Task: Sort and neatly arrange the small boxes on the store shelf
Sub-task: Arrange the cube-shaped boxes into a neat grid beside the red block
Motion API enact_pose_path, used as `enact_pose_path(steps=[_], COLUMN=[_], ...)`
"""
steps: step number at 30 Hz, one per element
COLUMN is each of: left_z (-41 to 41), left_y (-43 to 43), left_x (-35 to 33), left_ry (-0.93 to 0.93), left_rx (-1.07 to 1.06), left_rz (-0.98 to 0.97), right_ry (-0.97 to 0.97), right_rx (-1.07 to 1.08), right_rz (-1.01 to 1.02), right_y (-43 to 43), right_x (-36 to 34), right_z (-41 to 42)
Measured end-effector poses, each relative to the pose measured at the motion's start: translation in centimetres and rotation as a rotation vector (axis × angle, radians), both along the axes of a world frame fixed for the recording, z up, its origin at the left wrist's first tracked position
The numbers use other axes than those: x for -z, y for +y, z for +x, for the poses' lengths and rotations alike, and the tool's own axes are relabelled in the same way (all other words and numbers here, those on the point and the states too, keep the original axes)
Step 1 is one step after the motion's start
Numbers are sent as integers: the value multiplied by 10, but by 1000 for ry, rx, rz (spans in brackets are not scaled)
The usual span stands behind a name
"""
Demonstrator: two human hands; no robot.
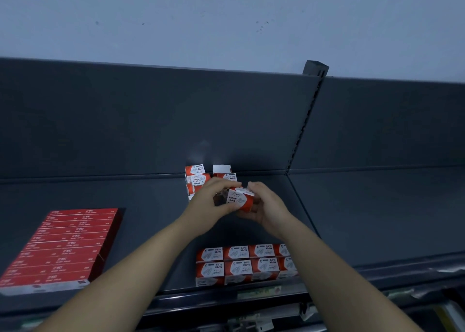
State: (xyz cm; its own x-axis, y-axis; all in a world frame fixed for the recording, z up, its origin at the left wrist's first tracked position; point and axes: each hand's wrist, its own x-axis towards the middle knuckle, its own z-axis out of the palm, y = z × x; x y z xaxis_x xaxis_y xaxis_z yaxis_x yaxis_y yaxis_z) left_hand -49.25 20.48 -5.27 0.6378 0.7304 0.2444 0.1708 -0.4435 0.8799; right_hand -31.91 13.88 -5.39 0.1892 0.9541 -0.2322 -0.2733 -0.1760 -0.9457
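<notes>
Both hands grip one small box (240, 198) between them, just above the shelf (141, 206). The left hand (215, 197) curls its fingers over the box's top left edge, with the thumb pressed on the lower front face. The right hand (265, 206) wraps the right end, fingers hooked over the top corner and the palm cupped beneath. The box is red and white and tilted. Its upper face reads "PAPER CLIPS" under a slanted script line too fine to read.

Just behind the hands, against the dark back panel (125, 120), stands a back stack (197, 179) of the same boxes, partly hidden by the left hand's knuckles. One of them shows "PAPER CLIPS" and a "3". A second pile (225, 172) sits just beside it on the right, with a white face turned up on its top box.

Nearer the person, close to the shelf's front edge, lie the front rows (239, 261) of matching boxes. They are packed touching in two lines, their "PAPER CLIPS" and "3" printing upside down to the camera. The right forearm crosses over the right end of these rows.

Well to the left lies a block of flat red boxes (63, 246), laid edge to edge, with white lettering too small to read. A slotted upright (308, 128) divides the back panel to the right of the hands. A blurred label strip (256, 294) runs along the shelf's front lip, and a pale wall (226, 17) rises above.
</notes>
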Motion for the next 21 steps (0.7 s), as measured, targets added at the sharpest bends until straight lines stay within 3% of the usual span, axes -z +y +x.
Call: enact_pose_path(steps=[8, 16, 21], left_z=[-1, -10, -10], left_y=[-11, -14, -18], left_x=[-13, -14, -17], left_ry=[-100, -42, -79], left_rx=[82, 90, 99], left_rz=[-123, -100, -137], right_ry=[142, 216, 368], right_rx=[-36, -112, -98], right_rz=[-31, -206, -156], right_y=[-7, -14, -19], right_x=[-4, -16, -21], right_z=[-5, -7, -16])
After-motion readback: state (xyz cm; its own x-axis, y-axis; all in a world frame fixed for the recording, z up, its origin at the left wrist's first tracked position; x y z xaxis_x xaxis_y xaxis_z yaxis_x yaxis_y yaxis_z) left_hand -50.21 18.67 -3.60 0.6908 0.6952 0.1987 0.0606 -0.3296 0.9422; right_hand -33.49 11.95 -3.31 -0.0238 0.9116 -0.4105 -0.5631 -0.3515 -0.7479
